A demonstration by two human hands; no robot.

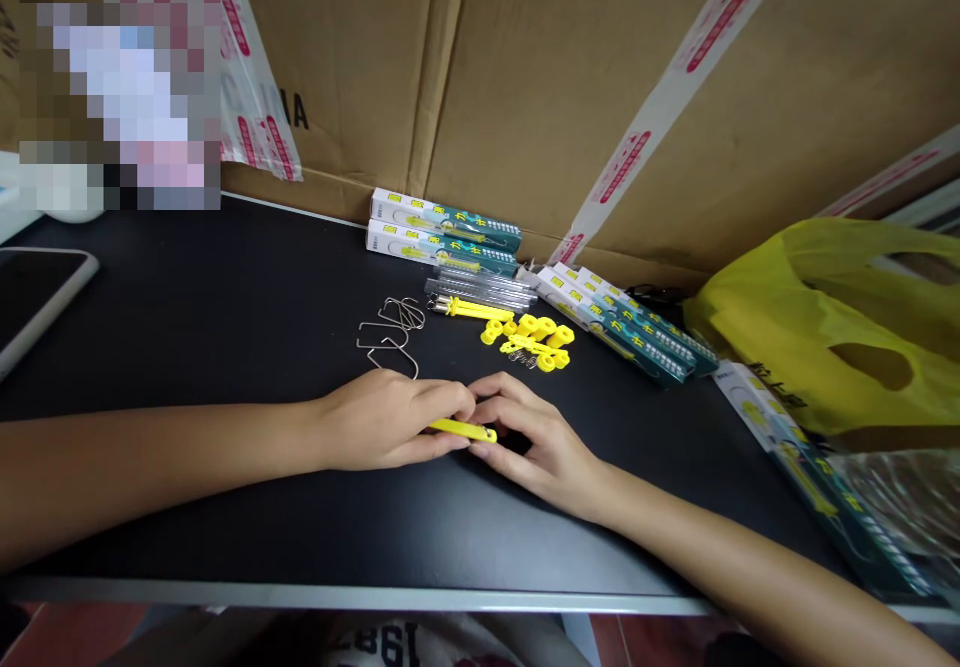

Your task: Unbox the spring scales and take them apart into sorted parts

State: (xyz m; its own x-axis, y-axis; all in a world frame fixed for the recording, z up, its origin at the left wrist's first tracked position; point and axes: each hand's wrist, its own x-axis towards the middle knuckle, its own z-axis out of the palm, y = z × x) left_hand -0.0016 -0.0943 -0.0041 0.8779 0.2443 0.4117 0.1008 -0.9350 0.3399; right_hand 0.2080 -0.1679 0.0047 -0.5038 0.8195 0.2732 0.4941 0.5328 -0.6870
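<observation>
My left hand (pixel 401 417) pinches a slim yellow plastic strip (pixel 463 430) between thumb and fingers, just above the table. A small metal bit shows at the strip's right end. My right hand (pixel 529 437) is closed around that end, thumb below and curled fingers above. Whether its fingertips also hold something small is hidden. Beyond my hands lie several bent wire hooks (pixel 394 332), loose yellow plastic parts (pixel 544 332) and small coil springs (pixel 521 357). A yellow rod with a metal end (pixel 472 309) lies beside several clear plastic tubes (pixel 484 287).
Printed spring scale boxes (pixel 442 232) are stacked at the back, with more boxes (pixel 622 322) to their right and another box (pixel 817 477) near the right edge. A yellow plastic bag (pixel 832 317) sits at right, a phone (pixel 41 297) at left. Cardboard (pixel 525 77) rises behind the black table (pixel 225 317).
</observation>
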